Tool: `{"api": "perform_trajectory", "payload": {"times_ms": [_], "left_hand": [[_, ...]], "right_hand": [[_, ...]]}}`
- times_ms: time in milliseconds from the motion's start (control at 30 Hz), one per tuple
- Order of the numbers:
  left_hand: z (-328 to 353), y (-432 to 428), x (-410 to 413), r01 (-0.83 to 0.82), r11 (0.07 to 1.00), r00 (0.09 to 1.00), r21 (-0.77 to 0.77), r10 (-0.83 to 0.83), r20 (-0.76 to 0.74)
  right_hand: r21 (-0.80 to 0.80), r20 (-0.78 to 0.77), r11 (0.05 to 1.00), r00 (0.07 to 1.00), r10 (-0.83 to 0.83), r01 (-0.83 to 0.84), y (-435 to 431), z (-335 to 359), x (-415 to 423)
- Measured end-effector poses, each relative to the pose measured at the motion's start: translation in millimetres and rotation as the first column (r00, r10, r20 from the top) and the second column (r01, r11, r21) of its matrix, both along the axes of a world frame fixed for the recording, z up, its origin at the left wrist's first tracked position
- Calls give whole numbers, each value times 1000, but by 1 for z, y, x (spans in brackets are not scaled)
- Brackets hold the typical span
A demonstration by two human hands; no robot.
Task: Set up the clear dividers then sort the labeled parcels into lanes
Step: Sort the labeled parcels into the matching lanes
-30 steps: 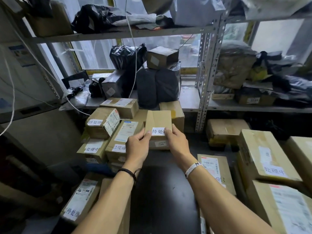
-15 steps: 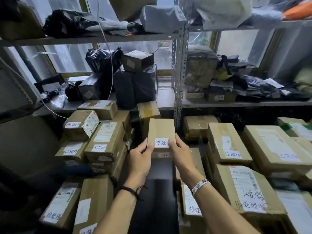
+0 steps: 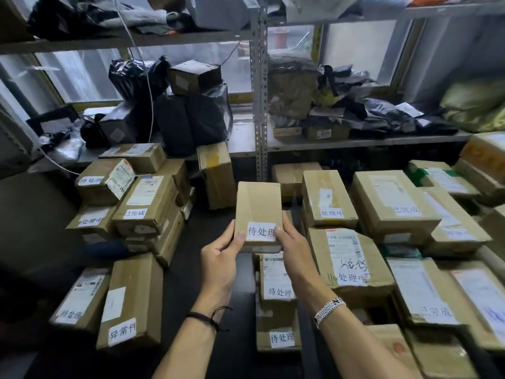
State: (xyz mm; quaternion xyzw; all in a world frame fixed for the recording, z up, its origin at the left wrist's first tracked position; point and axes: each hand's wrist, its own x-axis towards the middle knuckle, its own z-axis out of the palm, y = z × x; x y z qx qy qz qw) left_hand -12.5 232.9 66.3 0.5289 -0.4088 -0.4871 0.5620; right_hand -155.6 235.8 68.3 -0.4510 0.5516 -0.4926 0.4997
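Note:
A small brown cardboard parcel (image 3: 258, 209) with a white label reading 待处理 is held up at the centre of the view, above the dark table (image 3: 191, 283). My left hand (image 3: 220, 259) grips its near left corner, thumb on top. My right hand (image 3: 293, 250) grips the near right corner beside the label. Directly below lie two parcels with the same 待处理 label (image 3: 277, 280), one behind the other. I can make out no clear dividers.
Labeled boxes are stacked on the left (image 3: 144, 203) and near left (image 3: 131, 302), and more fill the right (image 3: 349, 261). A metal shelf upright (image 3: 259, 105) stands behind, its shelves loaded with black bags (image 3: 188, 121) and boxes.
The view has swung right and the parcel has travelled with my hands from the left stack to above the middle lane. Both hands keep their hold.

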Motion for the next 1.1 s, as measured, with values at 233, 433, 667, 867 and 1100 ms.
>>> {"api": "perform_trajectory", "payload": {"times_ms": [233, 433, 667, 867, 1100], "left_hand": [[-9, 38, -38, -30, 999, 999, 29, 31, -14], [-15, 54, -51, -7, 999, 1000, 41, 8, -25], [-27, 57, -43, 2, 998, 1000, 65, -1, -17], [-36, 61, -33, 2, 996, 1000, 84, 0, -26], [-41, 61, -22, 11, 995, 1000, 97, -8, -27]], "right_hand": [[53, 35, 998, 999, 12, -13, 32, -13, -40], [80, 21, 997, 1000, 0, -1, 42, -23, -53], [113, 42, 993, 999, -26, 22, 51, -31, -47], [138, 36, 990, 998, -44, 39, 54, -41, -36], [133, 38, 991, 999, -29, 24, 56, -44, -27]]}}
